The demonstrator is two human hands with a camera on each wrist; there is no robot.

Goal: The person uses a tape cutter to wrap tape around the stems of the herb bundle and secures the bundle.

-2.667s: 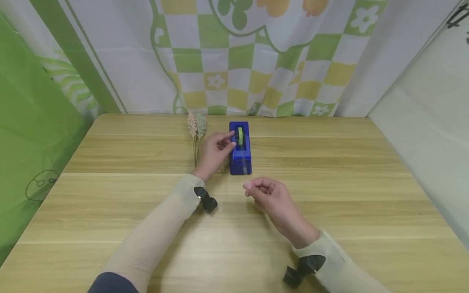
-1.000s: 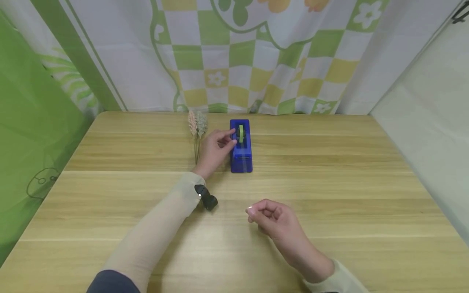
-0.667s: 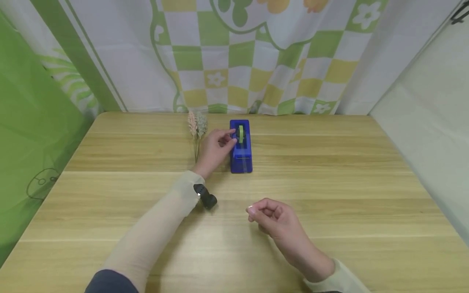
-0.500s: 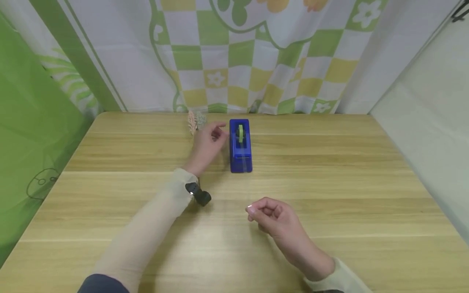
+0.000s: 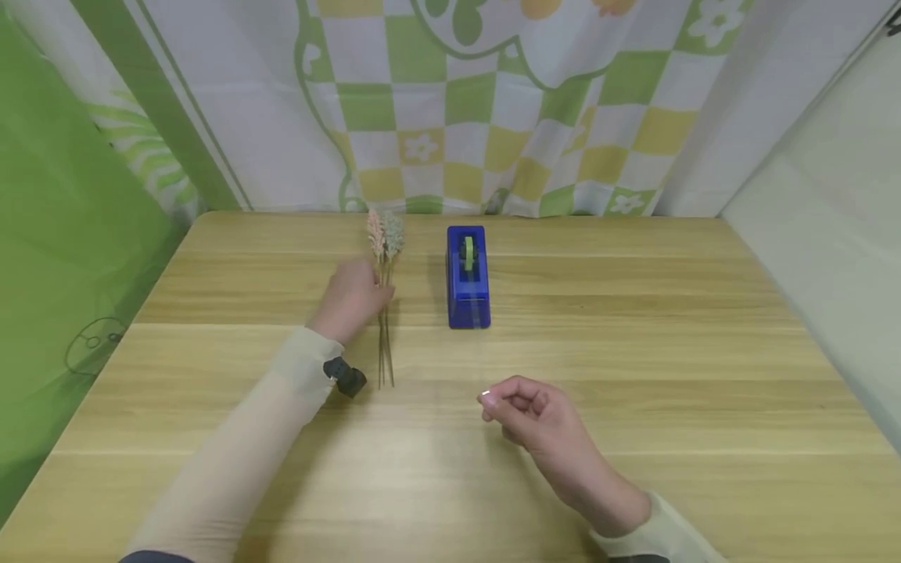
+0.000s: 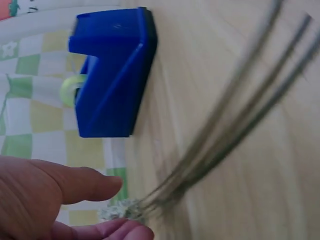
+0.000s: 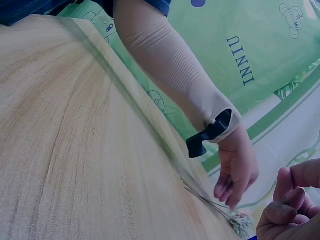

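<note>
Hovering by flower stems (image 5: 385,344): left hand (image 5: 348,297), thumb and fingers parted.
Right hand (image 5: 542,422) (nearer than the dispenser (image 5: 469,313)) is pinching a small shiny piece (image 5: 486,393).

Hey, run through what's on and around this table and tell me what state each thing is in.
Blue tape dispenser: upright, untouched.
Tape roll: seated in the dispenser.
Flowers: lying on the table.
Curtain: hanging, rippled.
Left grip: by the flowers, thumb and fingertips apart.
Right grip: pinching a small shiny bit, likely tape.
</note>
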